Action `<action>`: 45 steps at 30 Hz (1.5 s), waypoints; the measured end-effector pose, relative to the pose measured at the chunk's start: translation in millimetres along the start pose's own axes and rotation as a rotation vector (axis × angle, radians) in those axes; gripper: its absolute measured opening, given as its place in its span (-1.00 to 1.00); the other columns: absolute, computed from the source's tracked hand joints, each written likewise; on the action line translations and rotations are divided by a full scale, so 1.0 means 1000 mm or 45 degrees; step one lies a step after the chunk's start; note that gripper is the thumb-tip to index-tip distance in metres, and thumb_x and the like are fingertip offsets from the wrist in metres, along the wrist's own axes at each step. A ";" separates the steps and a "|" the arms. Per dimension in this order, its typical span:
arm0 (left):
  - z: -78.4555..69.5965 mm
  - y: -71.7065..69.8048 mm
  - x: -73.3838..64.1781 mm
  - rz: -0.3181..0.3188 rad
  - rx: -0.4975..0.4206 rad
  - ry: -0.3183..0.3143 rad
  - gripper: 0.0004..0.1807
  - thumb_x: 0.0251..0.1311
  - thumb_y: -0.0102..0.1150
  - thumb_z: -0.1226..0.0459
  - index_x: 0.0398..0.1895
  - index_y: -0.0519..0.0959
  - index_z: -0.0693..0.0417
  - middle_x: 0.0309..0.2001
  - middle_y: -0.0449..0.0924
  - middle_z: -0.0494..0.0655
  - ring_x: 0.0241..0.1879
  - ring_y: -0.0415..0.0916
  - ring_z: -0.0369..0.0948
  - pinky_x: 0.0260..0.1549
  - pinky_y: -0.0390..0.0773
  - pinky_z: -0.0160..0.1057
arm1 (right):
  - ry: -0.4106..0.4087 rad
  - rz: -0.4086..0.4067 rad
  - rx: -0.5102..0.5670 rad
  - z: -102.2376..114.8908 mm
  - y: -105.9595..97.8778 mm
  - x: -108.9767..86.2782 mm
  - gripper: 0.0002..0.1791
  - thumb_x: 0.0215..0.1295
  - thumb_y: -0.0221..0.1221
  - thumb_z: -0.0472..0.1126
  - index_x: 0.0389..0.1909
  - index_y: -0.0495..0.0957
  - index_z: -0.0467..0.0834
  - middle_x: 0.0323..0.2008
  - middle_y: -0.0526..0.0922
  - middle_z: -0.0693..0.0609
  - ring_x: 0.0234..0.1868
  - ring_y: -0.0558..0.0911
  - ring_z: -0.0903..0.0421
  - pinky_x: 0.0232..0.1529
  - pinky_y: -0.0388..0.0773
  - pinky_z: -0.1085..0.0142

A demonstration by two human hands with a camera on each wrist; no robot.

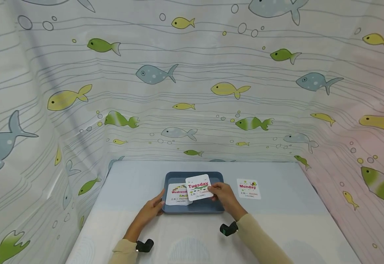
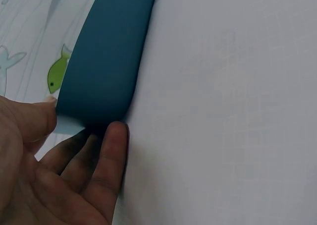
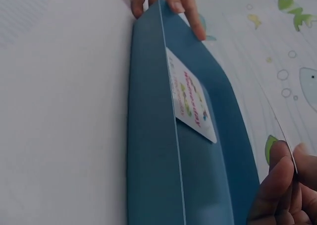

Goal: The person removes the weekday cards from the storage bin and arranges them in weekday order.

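White, thin and square with rounded corners, the Tuesday card (image 1: 198,187), lettered red, is pinched at its edge by the right hand (image 1: 225,196); it should handle light, fairly stiff, creasable, best taken by its edges. Beneath, the left hand (image 1: 151,207) grips the blue tray (image 1: 206,209), where the Wednesday card (image 1: 177,195) lies between the hands. The Monday card (image 1: 248,189) lies right of the right hand.

The Tuesday card (image 1: 198,187) is held, slightly turned, over the blue rectangular tray (image 1: 208,209); the Wednesday card (image 1: 177,198) is laid inside; the Monday card (image 1: 249,189) is placed outside, to the right. Red weekday names are printed on all 3 white cards.
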State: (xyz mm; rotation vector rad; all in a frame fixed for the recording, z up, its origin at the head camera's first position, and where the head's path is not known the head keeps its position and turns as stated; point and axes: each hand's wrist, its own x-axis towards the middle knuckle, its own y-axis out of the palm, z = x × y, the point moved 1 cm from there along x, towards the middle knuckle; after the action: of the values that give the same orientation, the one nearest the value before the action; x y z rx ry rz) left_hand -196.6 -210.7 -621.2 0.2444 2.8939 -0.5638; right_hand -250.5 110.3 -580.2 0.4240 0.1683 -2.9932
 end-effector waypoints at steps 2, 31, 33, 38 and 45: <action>0.000 0.000 0.000 -0.004 0.008 -0.002 -0.37 0.50 -0.02 0.28 0.58 0.13 -0.08 0.46 0.20 0.35 0.24 0.51 0.21 -0.03 0.70 -0.03 | 0.001 -0.012 0.005 -0.001 -0.005 -0.002 -0.66 0.35 0.28 -0.17 -0.03 0.58 -0.35 -0.29 0.69 -0.08 -0.44 0.61 0.15 -0.40 0.59 0.37; 0.001 -0.002 -0.001 -0.039 0.032 0.012 -0.38 0.49 0.01 0.27 0.56 0.17 -0.07 0.46 0.21 0.33 0.24 0.52 0.16 -0.07 0.72 -0.07 | 0.025 -0.192 0.066 -0.009 -0.087 -0.022 -0.59 0.36 0.28 -0.15 0.05 0.51 -0.36 -0.24 0.66 -0.06 -0.39 0.54 0.13 -0.41 0.56 0.42; 0.001 -0.002 -0.001 -0.036 0.027 0.005 -0.38 0.49 0.00 0.26 0.56 0.16 -0.08 0.48 0.20 0.30 0.28 0.47 0.19 -0.06 0.72 -0.07 | 0.033 -0.215 0.073 -0.012 -0.095 -0.023 -0.59 0.36 0.27 -0.14 0.05 0.50 -0.35 -0.23 0.65 -0.05 -0.39 0.54 0.13 -0.42 0.55 0.43; 0.003 -0.002 -0.001 -0.037 0.018 -0.004 -0.38 0.49 0.01 0.27 0.57 0.16 -0.09 0.49 0.18 0.28 0.35 0.38 0.21 -0.05 0.72 -0.07 | 0.056 -0.254 0.070 -0.017 -0.113 -0.025 -0.55 0.37 0.26 -0.09 0.08 0.48 -0.35 -0.16 0.60 -0.05 -0.35 0.53 0.13 -0.38 0.56 0.43; 0.002 -0.001 0.000 -0.024 0.020 0.005 -0.38 0.49 0.02 0.25 0.56 0.16 -0.09 0.47 0.18 0.33 0.29 0.46 0.21 -0.07 0.73 -0.09 | 0.086 -0.312 0.036 -0.022 -0.142 -0.030 -0.50 0.41 0.23 -0.06 0.16 0.46 -0.35 -0.10 0.56 -0.07 -0.32 0.54 0.13 -0.34 0.58 0.45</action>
State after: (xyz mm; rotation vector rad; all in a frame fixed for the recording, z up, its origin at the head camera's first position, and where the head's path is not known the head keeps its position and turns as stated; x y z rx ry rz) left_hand -196.2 -212.9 -622.4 0.2208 2.8997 -0.5899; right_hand -233.7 255.9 -578.9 0.5451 0.1977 -3.2260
